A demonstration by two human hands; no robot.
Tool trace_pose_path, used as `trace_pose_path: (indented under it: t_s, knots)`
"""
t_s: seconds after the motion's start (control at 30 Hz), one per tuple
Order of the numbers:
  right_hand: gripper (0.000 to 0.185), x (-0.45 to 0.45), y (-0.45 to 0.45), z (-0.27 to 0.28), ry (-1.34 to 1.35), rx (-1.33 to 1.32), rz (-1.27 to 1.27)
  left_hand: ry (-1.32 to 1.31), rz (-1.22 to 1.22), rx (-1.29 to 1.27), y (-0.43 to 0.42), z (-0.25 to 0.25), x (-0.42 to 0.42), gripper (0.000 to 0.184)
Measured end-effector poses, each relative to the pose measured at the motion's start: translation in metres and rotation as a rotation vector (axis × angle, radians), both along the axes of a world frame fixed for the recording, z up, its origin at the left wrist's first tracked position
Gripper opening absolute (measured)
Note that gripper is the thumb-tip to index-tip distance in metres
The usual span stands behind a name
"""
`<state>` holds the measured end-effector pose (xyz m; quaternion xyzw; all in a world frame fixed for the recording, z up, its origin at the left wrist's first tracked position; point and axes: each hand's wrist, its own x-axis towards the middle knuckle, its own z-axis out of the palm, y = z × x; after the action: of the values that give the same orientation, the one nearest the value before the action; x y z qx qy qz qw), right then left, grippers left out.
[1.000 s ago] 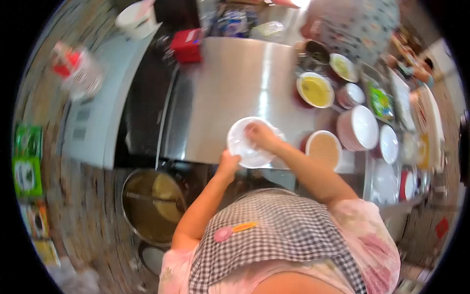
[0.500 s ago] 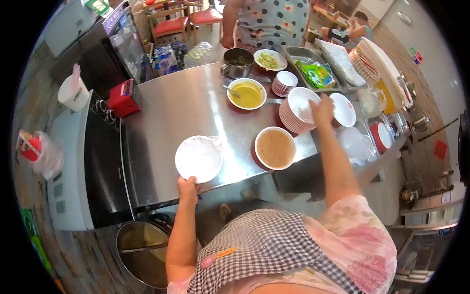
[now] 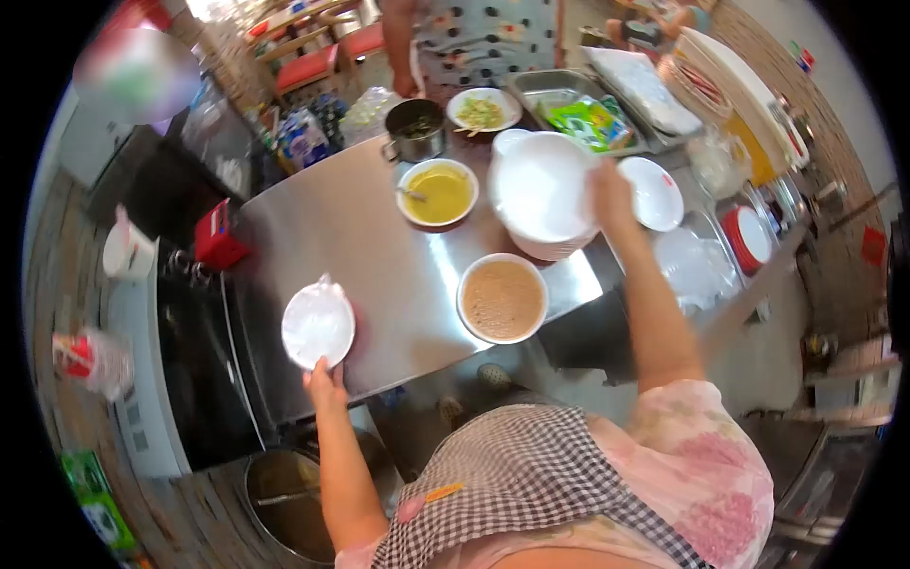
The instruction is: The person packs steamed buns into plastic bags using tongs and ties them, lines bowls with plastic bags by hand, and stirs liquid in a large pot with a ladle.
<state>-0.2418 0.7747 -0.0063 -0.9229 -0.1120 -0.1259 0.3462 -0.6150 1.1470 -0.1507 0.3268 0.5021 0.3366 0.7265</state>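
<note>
My left hand [image 3: 325, 383] grips the near rim of a bowl lined with a clear plastic bag [image 3: 318, 326], at the left front of the steel counter. On the right, my right hand [image 3: 611, 194] is closed on the edge of a white bowl [image 3: 544, 187], held over a stack of bowls [image 3: 550, 248]. That hand is smeared by motion. A bowl of brown sauce [image 3: 502, 298] stands nearer to me, and a bowl of yellow sauce with a spoon [image 3: 441, 193] sits farther back.
Behind are a metal pot [image 3: 415, 130], a bowl of chopped greens [image 3: 483, 111] and a tray with green packets [image 3: 588, 119]. A white bowl [image 3: 652, 194] lies right. A red box [image 3: 222, 235] is left. A person [image 3: 483, 43] stands across the counter. A large pot [image 3: 289, 503] is below.
My left hand and the lined bowl have moved left. My right hand went from the lined bowl to the stack and has lifted a white bowl there. The camera view has shifted.
</note>
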Motion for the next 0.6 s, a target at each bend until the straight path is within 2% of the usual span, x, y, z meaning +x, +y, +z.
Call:
trace_pose_path:
  t_s: [0.03, 0.1, 0.17, 0.2, 0.23, 0.3, 0.4, 0.43, 0.47, 0.5, 0.57, 0.6]
  knots:
    - [0.018, -0.008, 0.017, -0.011, 0.07, -0.139, 0.088, -0.03, 0.034, -0.005, 0.008, -0.012, -0.007, 0.042]
    - [0.02, -0.053, 0.061, -0.057, 0.234, 0.0, 0.525, -0.018, 0.064, -0.029, 0.014, -0.009, -0.009, 0.04]
    - [0.025, -0.142, 0.115, -0.037, 0.692, 0.581, 0.562, 0.023, 0.054, -0.039, 0.032, -0.027, -0.018, 0.039]
    - [0.023, -0.156, 0.14, -0.052, 0.85, 0.314, 0.585, 0.009, 0.038, -0.03, 0.033, -0.027, -0.02, 0.037]
    - [0.02, -0.175, 0.152, -0.058, 0.704, 0.132, 0.709, -0.007, 0.03, -0.021, 0.035, -0.025, -0.022, 0.036]
    - [0.026, -0.202, 0.168, -0.071, 0.649, 0.002, 0.768, -0.11, -0.021, -0.026, 0.037, -0.024, -0.024, 0.037]
    - [0.021, -0.221, 0.181, -0.11, 0.602, 0.081, 0.621, -0.29, -0.088, -0.06, 0.04, -0.026, -0.029, 0.044]
    - [0.023, -0.226, 0.175, -0.111, 0.582, 0.121, 0.615, -0.355, -0.109, -0.08, 0.03, -0.013, -0.023, 0.047]
    - [0.024, -0.229, 0.168, -0.113, 0.559, 0.158, 0.611, -0.308, -0.074, -0.11, 0.019, 0.001, -0.021, 0.053]
    - [0.025, -0.233, 0.16, -0.116, 0.535, 0.193, 0.606, -0.377, -0.083, -0.108, 0.023, -0.007, -0.024, 0.052]
    - [0.025, -0.235, 0.138, -0.127, 0.425, 0.244, 0.665, -0.331, -0.01, -0.128, 0.009, 0.012, -0.02, 0.049]
    - [0.024, -0.24, 0.117, -0.116, 0.41, 0.252, 0.689, -0.391, -0.085, -0.084, 0.017, -0.001, -0.028, 0.051]
